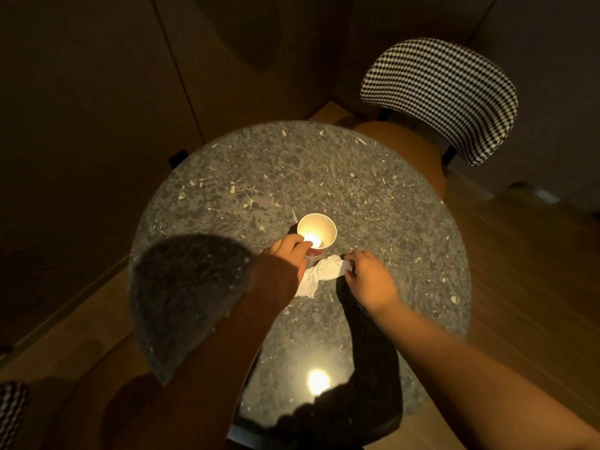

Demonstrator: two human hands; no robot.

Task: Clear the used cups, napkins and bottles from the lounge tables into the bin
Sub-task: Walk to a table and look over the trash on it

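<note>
Reaching across the speckled tabletop [292, 170], both bare forearms angle in toward the paper cup [319, 227] standing upright near its middle. We see the left hand [285, 259] curling its fingers [293, 243] round the cup's near side. Just nearer than the cup, the right hand [370, 279], knuckles up, pinches a crumpled white napkin [319, 274] lying on the tabletop. Beyond the cup stands a checked chair [444, 95].
</note>
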